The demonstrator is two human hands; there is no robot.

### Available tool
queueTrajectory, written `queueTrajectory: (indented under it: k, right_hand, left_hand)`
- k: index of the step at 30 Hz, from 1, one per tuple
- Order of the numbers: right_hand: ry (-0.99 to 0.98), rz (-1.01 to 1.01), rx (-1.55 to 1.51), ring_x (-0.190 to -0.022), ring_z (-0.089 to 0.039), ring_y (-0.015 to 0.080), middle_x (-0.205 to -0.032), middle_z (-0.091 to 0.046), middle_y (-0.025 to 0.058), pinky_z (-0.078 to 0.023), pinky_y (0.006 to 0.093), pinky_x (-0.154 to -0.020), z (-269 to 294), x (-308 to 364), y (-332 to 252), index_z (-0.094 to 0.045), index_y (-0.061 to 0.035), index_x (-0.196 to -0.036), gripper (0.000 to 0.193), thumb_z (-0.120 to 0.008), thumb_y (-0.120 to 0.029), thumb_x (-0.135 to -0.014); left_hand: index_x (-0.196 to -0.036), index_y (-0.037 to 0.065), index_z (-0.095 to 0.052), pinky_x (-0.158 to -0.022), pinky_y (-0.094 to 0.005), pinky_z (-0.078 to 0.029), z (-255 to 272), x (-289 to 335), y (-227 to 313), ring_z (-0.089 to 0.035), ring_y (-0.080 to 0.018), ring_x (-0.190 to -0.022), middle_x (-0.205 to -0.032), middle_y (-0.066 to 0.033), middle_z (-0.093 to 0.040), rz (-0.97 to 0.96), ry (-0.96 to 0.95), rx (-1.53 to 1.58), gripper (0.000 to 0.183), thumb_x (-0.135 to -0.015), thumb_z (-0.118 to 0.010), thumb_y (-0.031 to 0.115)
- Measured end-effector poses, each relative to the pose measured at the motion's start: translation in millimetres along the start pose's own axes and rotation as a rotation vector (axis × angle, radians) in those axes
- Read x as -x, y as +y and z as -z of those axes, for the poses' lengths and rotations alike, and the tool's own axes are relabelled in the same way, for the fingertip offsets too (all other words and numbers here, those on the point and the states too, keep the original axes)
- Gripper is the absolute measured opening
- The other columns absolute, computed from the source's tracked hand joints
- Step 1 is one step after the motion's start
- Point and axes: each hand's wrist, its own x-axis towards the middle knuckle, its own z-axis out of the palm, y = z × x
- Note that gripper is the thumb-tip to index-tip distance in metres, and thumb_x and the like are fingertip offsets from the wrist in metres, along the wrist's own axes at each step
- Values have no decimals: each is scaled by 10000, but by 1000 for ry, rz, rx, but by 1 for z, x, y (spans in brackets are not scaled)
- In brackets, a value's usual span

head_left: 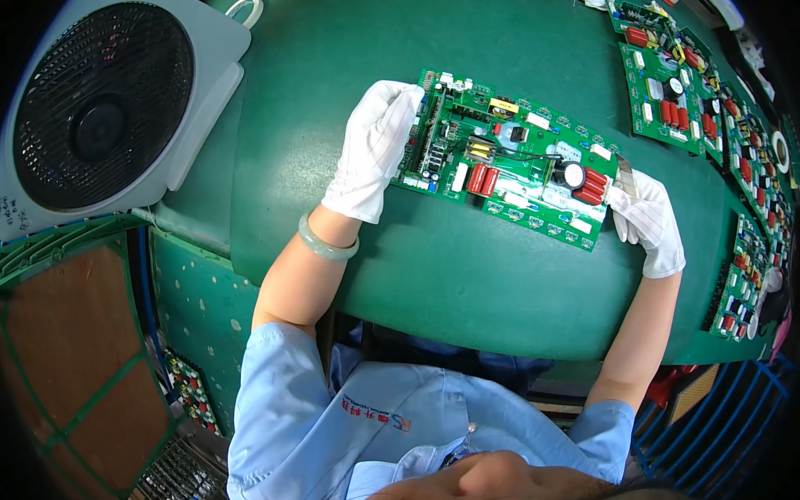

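A long green circuit board (524, 216) lies slightly slanted above the green table mat, crowded with red capacitors (483, 180), white blocks, a round black-and-white part (570, 174) and dark wires. My left hand (379, 139), in a white glove, is closed on the board's left end beside a row of upright small parts. At the right end my right hand (646, 216), gloved too, has its fingers closed at the edge near the larger red capacitors. A thin greyish strip (625, 177) shows by those right fingers; its kind is unclear.
A grey box fan (182, 62) with a black grille stands at the left, a white tape ring (244, 12) behind it. More populated circuit boards (661, 100) line the right side. Blue wire racking (720, 429) is at the lower right, a brown-panelled green frame (80, 327) at the lower left.
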Motion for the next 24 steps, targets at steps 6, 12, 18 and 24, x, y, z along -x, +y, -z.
queueTrajectory:
  k: [6,12,18,24]
  right_hand:
    - [3,16,-10,-367,-393,28,-509,-518,-23,-251,195,-344,-4,1,-4,-638,-4,-999,406,-701,-379,-859]
    - [-3,14,-18,-375,-404,29,-518,-527,-15,-264,195,-348,0,0,0,-643,4,-972,381,-705,-351,-850]
    - [-13,35,-62,-374,-414,41,-518,-527,-9,-282,209,-351,7,0,8,-633,-22,-837,296,-734,-299,-814]
    - [-35,16,-78,-377,-428,53,-510,-531,5,-293,215,-355,13,1,10,-639,-31,-758,274,-764,-273,-781]
  left_hand:
    - [-1031,33,-607,-760,-197,-413,1,-1,-2,-511,-28,-832,-910,35,-592,13,0,-9,198,-962,-583,217]
    - [-1035,27,-601,-756,-197,-421,-1,2,4,-515,-27,-830,-900,31,-597,-11,15,61,209,-959,-586,221]
    - [-1032,27,-598,-732,-192,-407,-3,5,13,-499,-26,-810,-896,33,-588,-48,51,-4,226,-955,-595,239]
    - [-1033,5,-593,-739,-201,-419,-5,13,23,-502,-42,-810,-886,10,-583,-112,49,28,225,-974,-565,221]
